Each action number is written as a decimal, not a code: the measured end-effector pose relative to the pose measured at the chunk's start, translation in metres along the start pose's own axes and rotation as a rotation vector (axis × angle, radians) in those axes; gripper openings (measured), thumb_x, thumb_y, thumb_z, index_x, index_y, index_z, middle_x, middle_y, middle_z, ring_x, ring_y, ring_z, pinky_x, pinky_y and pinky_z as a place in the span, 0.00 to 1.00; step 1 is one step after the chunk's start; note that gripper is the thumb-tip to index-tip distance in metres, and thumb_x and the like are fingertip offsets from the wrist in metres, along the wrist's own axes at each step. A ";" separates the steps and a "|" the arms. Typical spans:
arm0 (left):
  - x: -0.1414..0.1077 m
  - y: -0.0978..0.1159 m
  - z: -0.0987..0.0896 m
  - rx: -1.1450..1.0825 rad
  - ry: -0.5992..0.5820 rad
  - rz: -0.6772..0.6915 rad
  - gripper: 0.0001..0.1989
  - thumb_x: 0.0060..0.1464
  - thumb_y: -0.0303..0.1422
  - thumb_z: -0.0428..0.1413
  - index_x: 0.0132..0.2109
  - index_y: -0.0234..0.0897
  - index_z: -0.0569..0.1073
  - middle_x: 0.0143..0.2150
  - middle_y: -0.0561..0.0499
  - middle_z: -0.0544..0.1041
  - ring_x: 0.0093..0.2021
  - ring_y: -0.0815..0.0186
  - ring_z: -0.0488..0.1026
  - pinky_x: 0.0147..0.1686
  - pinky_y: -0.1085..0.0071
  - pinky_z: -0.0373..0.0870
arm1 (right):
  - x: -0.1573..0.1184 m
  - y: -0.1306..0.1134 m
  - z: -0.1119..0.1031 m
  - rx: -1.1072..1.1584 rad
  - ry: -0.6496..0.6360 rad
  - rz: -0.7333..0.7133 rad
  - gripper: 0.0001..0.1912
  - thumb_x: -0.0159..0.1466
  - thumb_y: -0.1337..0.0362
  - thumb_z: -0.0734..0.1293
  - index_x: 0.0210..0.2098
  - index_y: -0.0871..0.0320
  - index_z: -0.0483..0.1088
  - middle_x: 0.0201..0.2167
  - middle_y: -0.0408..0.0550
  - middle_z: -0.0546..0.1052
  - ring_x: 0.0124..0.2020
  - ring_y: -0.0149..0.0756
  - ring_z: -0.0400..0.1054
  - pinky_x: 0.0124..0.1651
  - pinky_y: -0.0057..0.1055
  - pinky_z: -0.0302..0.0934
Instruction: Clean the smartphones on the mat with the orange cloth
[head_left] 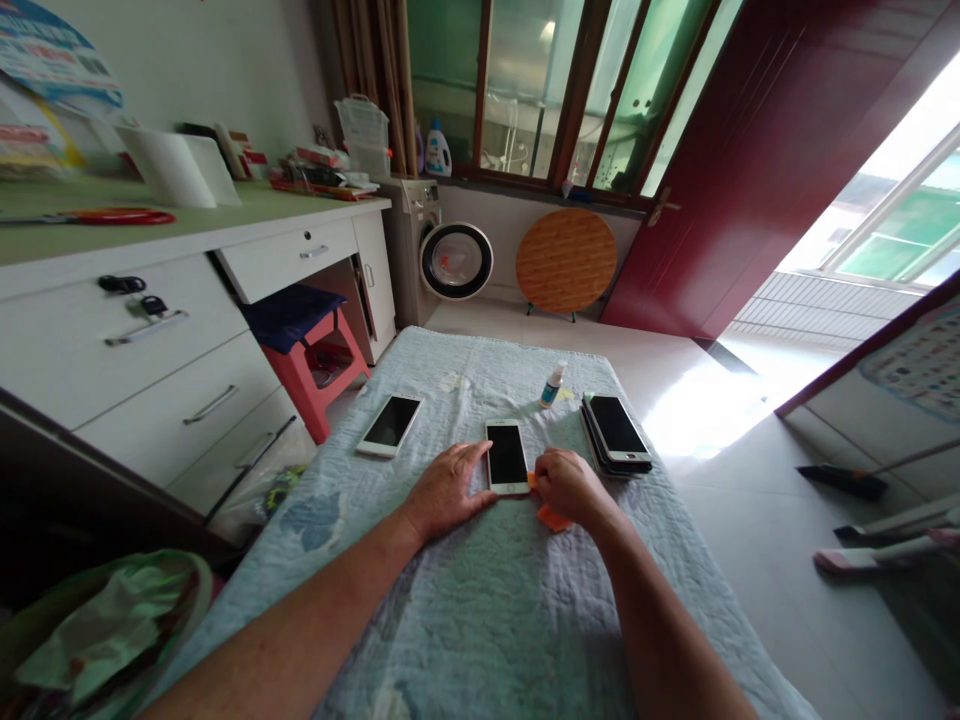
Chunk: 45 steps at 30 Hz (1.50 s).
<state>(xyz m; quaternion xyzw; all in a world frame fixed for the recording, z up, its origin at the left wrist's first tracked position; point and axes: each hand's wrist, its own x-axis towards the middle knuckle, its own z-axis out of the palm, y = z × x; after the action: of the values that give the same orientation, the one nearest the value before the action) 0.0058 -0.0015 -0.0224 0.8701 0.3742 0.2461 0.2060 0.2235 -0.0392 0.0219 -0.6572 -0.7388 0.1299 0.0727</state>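
Clock directions are taken from the centre phone [508,457], 12 pointing away from the person. This phone lies flat, screen up and dark, on the covered bench [517,610], between the two hands. Its long axis runs practically 12 to 6.

The left hand [450,487] is at between 8 and 9 o'clock and is the nearer: fingers spread, fingertips at the upper left edge, thumb at the lower left corner. It steadies the phone, by my judgement, without gripping it round.

The right hand [564,483] is at between 3 and 4 o'clock, fingers curled closely over an orange cloth [553,519]. The cloth appears to meet the lower right edge; actual contact cannot be confirmed.

Also noted: left phone [391,424], between 9 and 10; bottle [553,386], upright, 1 o'clock; phone stack [617,430], between 2 and 3.
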 end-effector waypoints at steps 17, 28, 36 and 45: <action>0.001 0.000 0.000 0.029 -0.027 0.035 0.29 0.52 0.39 0.62 0.58 0.33 0.67 0.60 0.40 0.70 0.61 0.54 0.65 0.62 0.56 0.59 | 0.007 -0.002 0.008 0.495 0.072 0.248 0.08 0.51 0.69 0.61 0.21 0.57 0.72 0.18 0.42 0.71 0.24 0.30 0.63 0.28 0.25 0.51; 0.000 0.001 -0.001 0.040 -0.026 0.038 0.26 0.52 0.39 0.61 0.56 0.36 0.69 0.61 0.40 0.69 0.62 0.53 0.64 0.61 0.54 0.60 | 0.013 -0.001 0.025 0.865 0.180 0.334 0.07 0.45 0.65 0.59 0.19 0.58 0.67 0.15 0.40 0.66 0.19 0.28 0.58 0.22 0.24 0.48; -0.001 0.001 0.000 0.060 0.017 0.030 0.29 0.51 0.44 0.62 0.56 0.36 0.69 0.60 0.40 0.70 0.61 0.52 0.65 0.60 0.54 0.61 | 0.012 -0.003 0.027 1.331 0.126 0.354 0.08 0.42 0.64 0.61 0.23 0.58 0.66 0.16 0.39 0.67 0.17 0.28 0.59 0.20 0.25 0.51; -0.002 0.010 -0.006 0.080 0.118 -0.015 0.18 0.59 0.44 0.54 0.51 0.37 0.71 0.46 0.44 0.75 0.48 0.55 0.72 0.51 0.60 0.68 | 0.009 -0.028 0.026 1.551 0.022 0.137 0.06 0.44 0.67 0.64 0.24 0.59 0.66 0.19 0.39 0.68 0.19 0.25 0.57 0.21 0.21 0.50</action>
<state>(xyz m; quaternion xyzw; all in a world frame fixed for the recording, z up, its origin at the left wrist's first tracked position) 0.0068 -0.0078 -0.0130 0.8588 0.4016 0.2802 0.1506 0.1882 -0.0356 0.0049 -0.4641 -0.3939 0.6073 0.5106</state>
